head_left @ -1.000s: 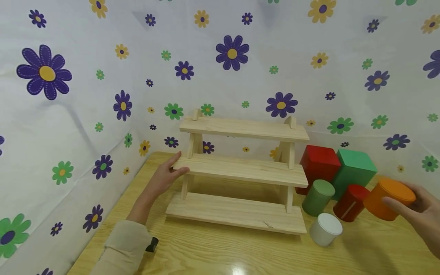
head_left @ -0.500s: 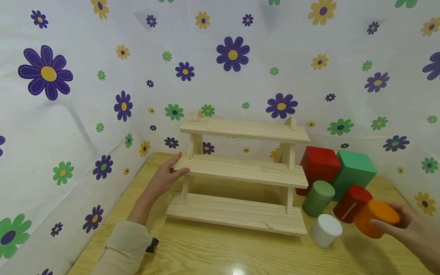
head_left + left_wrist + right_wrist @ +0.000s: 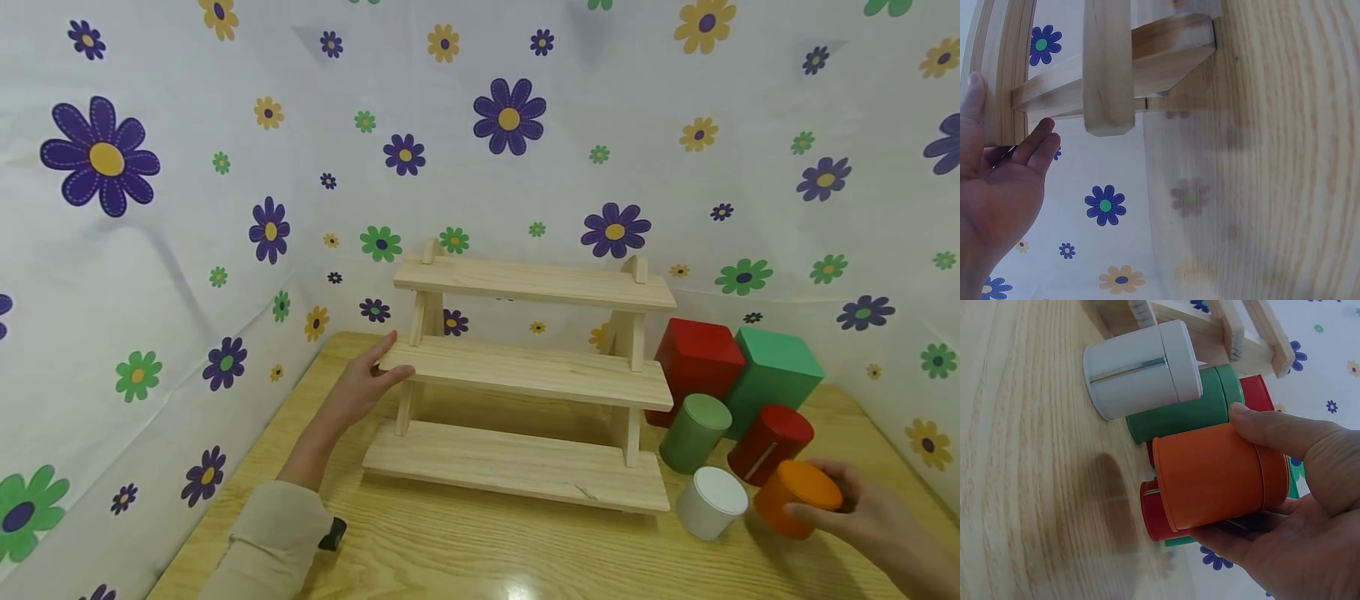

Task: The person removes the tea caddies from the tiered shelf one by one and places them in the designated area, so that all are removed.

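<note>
A three-tier wooden display stand (image 3: 525,367) stands on the table. My left hand (image 3: 356,390) grips the left end of its middle shelf, the thumb on the front edge and the fingers around the far side; the left wrist view shows this hand (image 3: 1004,187) at the board's end. On the right, my right hand (image 3: 862,508) holds an orange round lidded tin (image 3: 797,500) upright between thumb and fingers. In the right wrist view the orange tin (image 3: 1216,478) is low over the table. A white tin (image 3: 711,503) stands just left of it, and a red tin (image 3: 769,444) behind.
A green round tin (image 3: 694,433) stands beside the stand's right end. Behind it are a red box (image 3: 696,367) and a green box (image 3: 776,379). Flower-printed white cloth (image 3: 480,183) covers the walls behind and left of the wooden table (image 3: 450,542).
My right hand has brought the orange tin leftward and down, from beside the red tin to in front of it, close to the white tin. My left hand stays on the shelf.
</note>
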`<state>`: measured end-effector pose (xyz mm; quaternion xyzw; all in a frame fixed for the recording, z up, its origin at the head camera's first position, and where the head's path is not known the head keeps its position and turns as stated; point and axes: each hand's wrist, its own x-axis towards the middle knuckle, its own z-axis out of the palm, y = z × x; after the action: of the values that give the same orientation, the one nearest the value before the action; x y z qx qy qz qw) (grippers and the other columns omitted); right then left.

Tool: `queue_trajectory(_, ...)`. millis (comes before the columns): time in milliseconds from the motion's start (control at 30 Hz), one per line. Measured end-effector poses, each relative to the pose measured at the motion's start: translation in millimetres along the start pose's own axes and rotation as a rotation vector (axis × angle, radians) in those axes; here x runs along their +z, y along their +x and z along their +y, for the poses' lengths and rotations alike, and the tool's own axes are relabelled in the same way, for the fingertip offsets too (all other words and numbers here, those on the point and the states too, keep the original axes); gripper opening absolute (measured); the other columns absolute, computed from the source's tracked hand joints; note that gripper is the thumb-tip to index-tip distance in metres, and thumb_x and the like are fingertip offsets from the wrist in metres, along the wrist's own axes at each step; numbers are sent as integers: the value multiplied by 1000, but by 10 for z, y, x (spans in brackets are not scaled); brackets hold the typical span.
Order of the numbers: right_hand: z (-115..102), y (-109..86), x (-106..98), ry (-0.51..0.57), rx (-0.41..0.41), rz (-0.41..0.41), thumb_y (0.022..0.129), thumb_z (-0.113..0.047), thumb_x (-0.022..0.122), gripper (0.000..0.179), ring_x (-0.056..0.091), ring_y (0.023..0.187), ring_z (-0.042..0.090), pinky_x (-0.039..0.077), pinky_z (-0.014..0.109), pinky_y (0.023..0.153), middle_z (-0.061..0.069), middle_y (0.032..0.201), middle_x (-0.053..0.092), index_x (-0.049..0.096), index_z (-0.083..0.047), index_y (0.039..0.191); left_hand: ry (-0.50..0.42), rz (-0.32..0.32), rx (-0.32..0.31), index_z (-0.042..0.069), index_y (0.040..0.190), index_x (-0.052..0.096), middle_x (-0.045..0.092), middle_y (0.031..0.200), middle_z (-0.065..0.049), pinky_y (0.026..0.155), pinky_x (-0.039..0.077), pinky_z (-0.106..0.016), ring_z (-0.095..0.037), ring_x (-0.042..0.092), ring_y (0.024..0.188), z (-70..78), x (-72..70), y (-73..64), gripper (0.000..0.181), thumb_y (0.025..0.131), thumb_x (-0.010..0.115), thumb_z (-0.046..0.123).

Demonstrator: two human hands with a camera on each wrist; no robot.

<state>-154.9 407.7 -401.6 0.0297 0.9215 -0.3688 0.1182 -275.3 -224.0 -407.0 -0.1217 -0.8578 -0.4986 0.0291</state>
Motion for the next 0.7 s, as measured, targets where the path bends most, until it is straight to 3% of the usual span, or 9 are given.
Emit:
queue_trajectory(300,27,25,77,-27,19,-1,104,-33,65,84,58,108,41,57,50,90,46,132,42,18,25,142,4,2,4,10,166,21,19,171,-10,113,41,-52,-39,41,145,5,-7,-5,87,101,66,47)
queue_trajectory(467,130,68,133,-20,2,-3,104,-31,65,80,58,109,39,57,31,83,44,131,44,20,24,141,6,1,2,10,166,21,19,170,-10,113,41,-52,-40,43,144,17,-6,-6,87,101,66,46)
queue_trajectory(533,178,87,160,-13,6,-16,104,-31,65,80,59,109,39,57,30,82,44,131,44,20,25,140,7,0,3,10,166,21,19,170,-10,113,41,-52,-39,41,145,19,-4,-3,87,101,66,47)
queue_trajectory(700,204,99,201,-14,26,-28,104,-32,66,84,58,111,43,56,54,93,47,132,41,18,27,140,4,-2,5,10,166,21,19,171,-9,114,40,-51,-38,37,148,12,-4,1,87,101,65,47)
